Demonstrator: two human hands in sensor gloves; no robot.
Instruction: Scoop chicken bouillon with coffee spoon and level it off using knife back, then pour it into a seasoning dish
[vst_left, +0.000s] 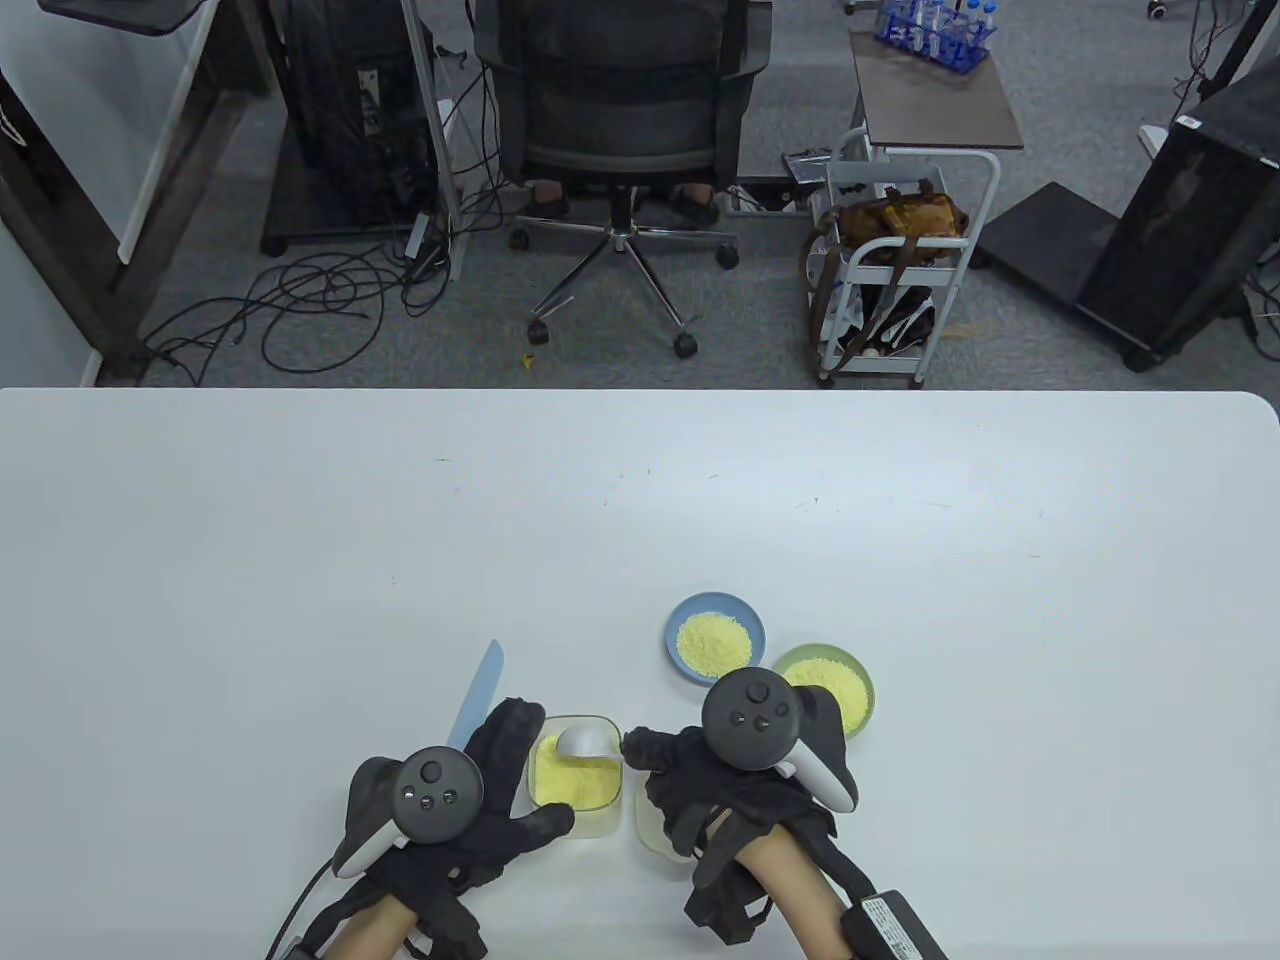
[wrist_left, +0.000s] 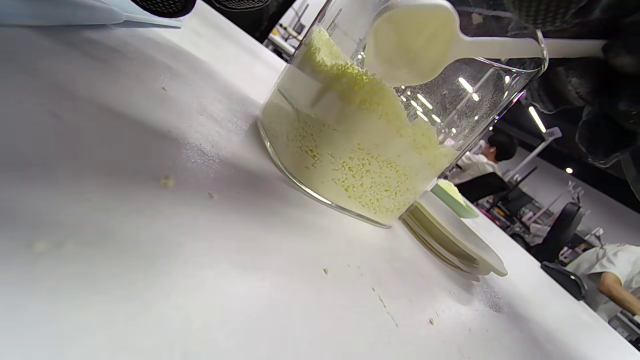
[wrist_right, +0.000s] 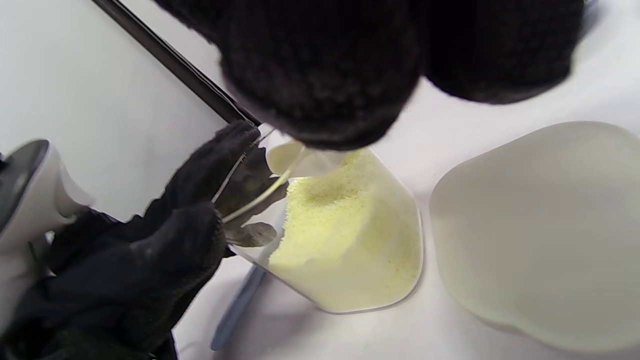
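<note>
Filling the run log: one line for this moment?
phase: scooping | right hand: holds white plastic spoon in clear glass bouillon container | left hand: steadies container

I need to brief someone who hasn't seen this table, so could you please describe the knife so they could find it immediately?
Start at the near edge of the white table, where the left hand holds a clear glass container of yellow powder. The knife lies flat on the table just beyond that hand, its tip pointing away from the person. It is the only long, pale blue thing there; its neighbours are round dishes and a white spoon.
</note>
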